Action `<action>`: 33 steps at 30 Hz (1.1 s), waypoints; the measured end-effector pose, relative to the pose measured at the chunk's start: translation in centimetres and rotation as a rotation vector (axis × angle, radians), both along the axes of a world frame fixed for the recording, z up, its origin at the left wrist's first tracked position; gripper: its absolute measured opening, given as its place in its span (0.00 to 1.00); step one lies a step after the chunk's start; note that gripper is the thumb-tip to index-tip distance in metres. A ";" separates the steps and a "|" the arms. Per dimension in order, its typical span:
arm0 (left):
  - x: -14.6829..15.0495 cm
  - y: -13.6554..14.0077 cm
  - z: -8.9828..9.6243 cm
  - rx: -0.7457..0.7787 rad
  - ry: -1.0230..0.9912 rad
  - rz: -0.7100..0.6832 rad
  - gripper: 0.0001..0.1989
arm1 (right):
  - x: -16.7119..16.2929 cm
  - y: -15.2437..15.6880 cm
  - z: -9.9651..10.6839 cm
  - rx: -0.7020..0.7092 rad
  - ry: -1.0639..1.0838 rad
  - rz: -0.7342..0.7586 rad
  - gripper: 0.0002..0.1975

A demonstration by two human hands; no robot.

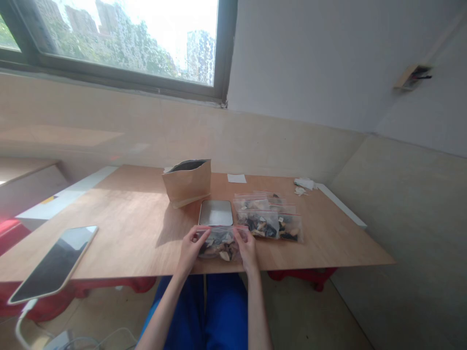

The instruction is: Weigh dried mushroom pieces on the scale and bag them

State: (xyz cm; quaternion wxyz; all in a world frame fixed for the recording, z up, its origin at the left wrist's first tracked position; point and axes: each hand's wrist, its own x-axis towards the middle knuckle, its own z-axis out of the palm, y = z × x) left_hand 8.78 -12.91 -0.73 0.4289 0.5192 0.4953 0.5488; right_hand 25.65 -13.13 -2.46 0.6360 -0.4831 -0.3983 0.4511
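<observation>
Both hands hold one clear zip bag (221,245) by its top edge, near the front edge of the table. Dark and pale dried pieces lie inside it; their exact kind I cannot make out. My left hand (191,248) pinches the left top corner, and my right hand (247,245) pinches the right one. Just behind the bag lies a flat scale-like device (216,212) with a pale top. To the right, several filled zip bags (260,226) with red-lined tops lie overlapping. A brown paper pouch (189,184) stands open behind my left hand.
A phone (54,265) with a white cable lies at the table's left front edge. White paper (237,179) and crumpled scraps (305,184) lie at the back of the wooden table (134,204). Red stools (302,276) stand underneath. A wall and window (127,43) are behind.
</observation>
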 end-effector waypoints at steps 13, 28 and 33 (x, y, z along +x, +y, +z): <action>0.2 0.3 -0.5 0.042 0.088 0.050 0.17 | 0.2 -0.5 0.2 0.075 -0.080 -0.040 0.12; 0.2 -0.4 1.0 0.008 -0.062 -0.086 0.14 | -0.6 -0.4 0.2 0.006 -0.033 0.010 0.16; 0.2 -0.6 1.3 -0.032 -0.061 -0.092 0.12 | -0.8 -0.6 1.1 0.049 -0.075 0.024 0.13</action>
